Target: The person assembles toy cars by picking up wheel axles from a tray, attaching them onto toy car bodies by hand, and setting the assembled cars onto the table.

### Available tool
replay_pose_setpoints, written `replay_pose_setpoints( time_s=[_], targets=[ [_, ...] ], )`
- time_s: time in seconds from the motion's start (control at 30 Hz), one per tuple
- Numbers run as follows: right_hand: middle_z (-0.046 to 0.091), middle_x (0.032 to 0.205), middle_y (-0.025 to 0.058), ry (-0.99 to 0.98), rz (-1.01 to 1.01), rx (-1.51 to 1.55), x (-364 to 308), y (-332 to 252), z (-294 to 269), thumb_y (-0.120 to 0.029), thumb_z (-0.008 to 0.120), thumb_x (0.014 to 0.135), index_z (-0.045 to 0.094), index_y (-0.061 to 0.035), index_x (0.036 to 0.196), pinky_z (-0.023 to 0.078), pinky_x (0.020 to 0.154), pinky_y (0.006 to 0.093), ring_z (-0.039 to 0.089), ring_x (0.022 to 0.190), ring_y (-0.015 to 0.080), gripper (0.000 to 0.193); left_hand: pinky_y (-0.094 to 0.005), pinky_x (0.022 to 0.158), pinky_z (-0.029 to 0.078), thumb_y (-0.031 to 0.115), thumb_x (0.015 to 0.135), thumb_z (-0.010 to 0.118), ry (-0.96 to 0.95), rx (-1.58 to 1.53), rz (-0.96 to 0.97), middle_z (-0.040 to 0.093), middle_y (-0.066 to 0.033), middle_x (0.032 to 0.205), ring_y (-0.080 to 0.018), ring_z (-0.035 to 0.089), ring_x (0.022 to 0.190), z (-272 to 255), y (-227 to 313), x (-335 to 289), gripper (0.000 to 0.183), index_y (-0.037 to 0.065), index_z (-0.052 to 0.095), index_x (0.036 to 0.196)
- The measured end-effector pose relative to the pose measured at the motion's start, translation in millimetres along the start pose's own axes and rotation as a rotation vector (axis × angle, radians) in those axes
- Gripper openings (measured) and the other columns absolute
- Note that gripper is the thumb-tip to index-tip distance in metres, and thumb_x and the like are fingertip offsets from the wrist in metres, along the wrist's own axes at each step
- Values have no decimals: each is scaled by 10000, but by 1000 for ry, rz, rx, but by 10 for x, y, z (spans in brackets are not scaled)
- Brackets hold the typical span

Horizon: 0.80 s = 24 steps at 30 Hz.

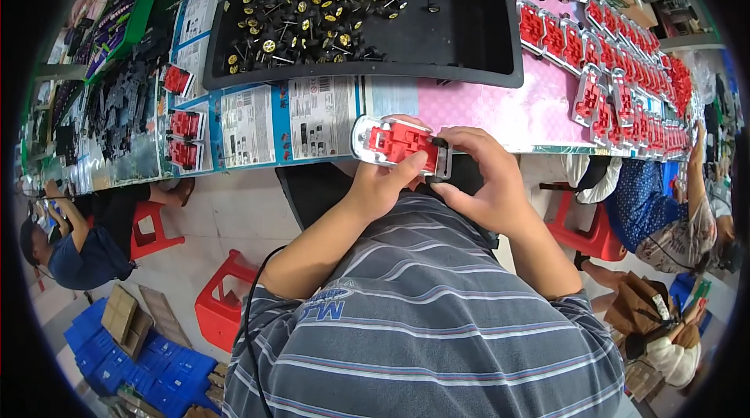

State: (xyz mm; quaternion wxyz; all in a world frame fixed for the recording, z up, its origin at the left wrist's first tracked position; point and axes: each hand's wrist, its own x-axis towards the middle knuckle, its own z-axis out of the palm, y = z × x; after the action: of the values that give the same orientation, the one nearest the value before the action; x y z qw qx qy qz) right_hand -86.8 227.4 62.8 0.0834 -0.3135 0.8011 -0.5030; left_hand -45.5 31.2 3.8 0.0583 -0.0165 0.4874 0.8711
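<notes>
In front of my waist, my left hand (376, 191) grips a toy car body (397, 141), its thumb pressed on the red inside and its fingers beneath. The body has a silver-white shell with the red part facing up. A pair of black wheels (440, 142) sits across the car's right end. My right hand (496, 187) has index finger and thumb at those two wheels, one at each side, pinching the wheel axle against the car. Whether the axle is seated in the body I cannot tell.
Beyond my hands stands a black tray (359, 69) with many black-and-yellow wheel axles. Rows of red-and-silver car bodies (601, 98) cover the right of the table. Three similar cars (185, 126) and dark parts (121, 109) lie left. Red stools (223, 301) and other people flank me.
</notes>
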Motion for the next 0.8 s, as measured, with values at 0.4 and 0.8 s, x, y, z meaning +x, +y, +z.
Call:
replay_pose_setpoints(
  time_s=[0.4, 0.8],
  targets=[
    [635, 1165, 176, -114, -133, -66, 155, -88, 135, -85, 833, 726, 596, 15, 1210, 525, 911, 372, 635, 1079, 310, 548, -216, 608, 475, 157, 946, 683, 50, 34, 31, 619, -26, 985, -72, 592, 763, -104, 33, -307, 369, 46, 508, 1251],
    [645, 1128, 218, -148, -65, -813, 1849, 387, -497, -126, 731, 840, 658, 5, 1152, 525, 911, 455, 636, 1046, 412, 346, -235, 605, 503, 215, 971, 678, 1, -58, -61, 648, -39, 997, -95, 619, 769, -172, -90, -294, 409, 64, 485, 1298]
  ],
)
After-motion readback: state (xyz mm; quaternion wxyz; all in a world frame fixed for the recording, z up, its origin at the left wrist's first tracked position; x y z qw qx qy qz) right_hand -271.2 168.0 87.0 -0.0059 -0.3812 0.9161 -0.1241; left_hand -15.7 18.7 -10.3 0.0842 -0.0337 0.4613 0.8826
